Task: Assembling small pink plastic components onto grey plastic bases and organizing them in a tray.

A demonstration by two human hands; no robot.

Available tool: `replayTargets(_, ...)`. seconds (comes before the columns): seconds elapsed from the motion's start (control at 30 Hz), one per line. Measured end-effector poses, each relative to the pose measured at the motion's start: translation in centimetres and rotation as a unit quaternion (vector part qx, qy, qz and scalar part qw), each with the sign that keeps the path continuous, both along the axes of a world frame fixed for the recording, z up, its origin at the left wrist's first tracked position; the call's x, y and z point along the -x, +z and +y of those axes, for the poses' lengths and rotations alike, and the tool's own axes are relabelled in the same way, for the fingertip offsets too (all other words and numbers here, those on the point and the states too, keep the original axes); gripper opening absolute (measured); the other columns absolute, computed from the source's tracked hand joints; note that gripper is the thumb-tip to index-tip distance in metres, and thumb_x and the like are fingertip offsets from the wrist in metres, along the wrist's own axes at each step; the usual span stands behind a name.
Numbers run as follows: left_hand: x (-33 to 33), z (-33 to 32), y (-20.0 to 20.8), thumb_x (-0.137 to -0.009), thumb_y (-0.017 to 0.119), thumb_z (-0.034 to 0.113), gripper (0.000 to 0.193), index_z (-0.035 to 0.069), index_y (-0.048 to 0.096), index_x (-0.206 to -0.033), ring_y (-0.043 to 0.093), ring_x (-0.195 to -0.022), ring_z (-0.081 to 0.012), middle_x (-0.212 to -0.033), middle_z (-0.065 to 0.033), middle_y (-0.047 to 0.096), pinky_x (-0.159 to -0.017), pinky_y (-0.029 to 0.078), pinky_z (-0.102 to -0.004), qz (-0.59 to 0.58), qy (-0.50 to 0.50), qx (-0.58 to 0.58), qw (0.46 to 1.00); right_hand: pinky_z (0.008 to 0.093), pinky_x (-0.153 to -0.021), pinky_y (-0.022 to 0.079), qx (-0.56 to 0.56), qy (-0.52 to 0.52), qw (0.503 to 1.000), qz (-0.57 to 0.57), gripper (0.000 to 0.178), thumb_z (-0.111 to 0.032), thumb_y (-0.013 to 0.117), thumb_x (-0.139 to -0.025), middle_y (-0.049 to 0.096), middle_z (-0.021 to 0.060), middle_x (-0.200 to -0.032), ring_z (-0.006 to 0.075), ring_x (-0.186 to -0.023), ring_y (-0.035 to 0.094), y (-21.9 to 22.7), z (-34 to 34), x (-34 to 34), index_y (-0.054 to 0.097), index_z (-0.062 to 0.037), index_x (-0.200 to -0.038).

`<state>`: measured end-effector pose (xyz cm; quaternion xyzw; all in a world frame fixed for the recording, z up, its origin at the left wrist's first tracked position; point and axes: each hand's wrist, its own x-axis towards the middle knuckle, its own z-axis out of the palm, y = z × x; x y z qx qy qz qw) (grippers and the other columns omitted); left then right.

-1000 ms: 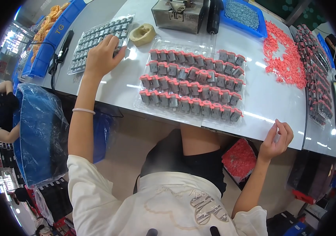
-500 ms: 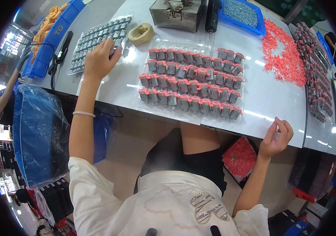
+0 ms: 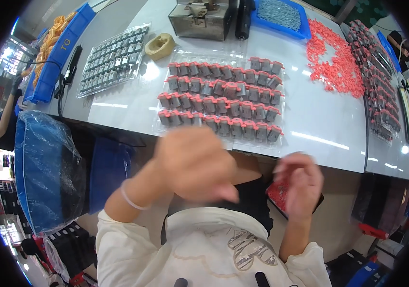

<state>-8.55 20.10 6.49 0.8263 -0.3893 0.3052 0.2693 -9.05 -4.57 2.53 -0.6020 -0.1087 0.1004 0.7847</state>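
Note:
Blurred by motion, my left hand [image 3: 195, 165] is curled closed in front of the table edge, below the near row of the middle tray; anything in its fingers is hidden. To its right, my right hand [image 3: 300, 184] hangs off the table edge with fingers bent inward, smeared; I cannot make out what it pinches. The clear plastic tray [image 3: 281, 112] in the middle holds rows of small grey motor-like parts [image 3: 223, 126] with pink-red clips on top. On the left another clear tray [image 3: 87, 90] carries rows of bare grey parts. Loose pink-red clips [image 3: 331, 62] lie heaped at the right.
A tan ring-shaped block [image 3: 160, 46], a metal box fixture [image 3: 199, 21] and a black electric screwdriver [image 3: 243, 21] stand at the back. A blue tray [image 3: 281, 16] holds small bluish pieces. A blue lined bin [image 3: 46, 172] is left of my legs. Another person's arm [image 3: 8, 110] shows far left.
My left hand has left the left tray and come right and toward me, before the table edge. My right hand has moved left toward it. The view has shifted slightly.

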Motion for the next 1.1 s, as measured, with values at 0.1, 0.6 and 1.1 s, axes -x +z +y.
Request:
replayTargets(0.1, -0.4, -5.3, -1.7, -0.091, 0.051, 0.045, 0.041, 0.013, 0.046, -0.066, 0.038, -0.048, -0.0133, -0.063, 0.0017, 0.045, -0.042, 0.03, -0.0236, -0.103, -0.076, 0.012, 0.992, 0.0238, -0.072, 0.045, -0.069, 0.094, 0.981, 0.153, 0.035, -0.028, 0.052, -0.094, 0.059, 0.0065, -0.096, 0.0108, -0.085, 0.056, 0.3, 1.8, 1.2, 0.057, 0.0034, -0.107)
replayTargets(0.6, -13.2, -20.5, -4.3, -0.085, 0.059, 0.033, 0.028, 0.008, 0.055, -0.072, 0.058, -0.057, -0.0198, -0.057, -0.0012, 0.05, -0.04, 0.042, -0.0338, -0.023, 0.076, -0.269, 0.96, 0.0219, -0.069, 0.043, 0.089, -0.267, 0.96, 0.0, 0.012, -0.006, 0.052, -0.092, 0.058, 0.0047, -0.083, 0.0091, -0.076, 0.053, -1.0, -9.6, 2.5, 0.059, 0.0016, -0.097)
replayTargets(1.1, -9.2, -22.4, -5.9, -0.083, 0.062, 0.039, 0.039, 0.001, 0.057, -0.089, 0.058, -0.062, -0.0242, -0.084, -0.014, 0.055, -0.046, 0.05, -0.0322, 0.023, 0.223, -0.277, 0.934, 0.0209, -0.073, 0.042, 0.157, -0.224, 0.961, -0.036, 0.009, -0.001, 0.052, -0.09, 0.058, 0.0032, -0.085, 0.0087, -0.079, 0.054, -2.6, -12.1, 3.7, 0.06, 0.0024, -0.093)
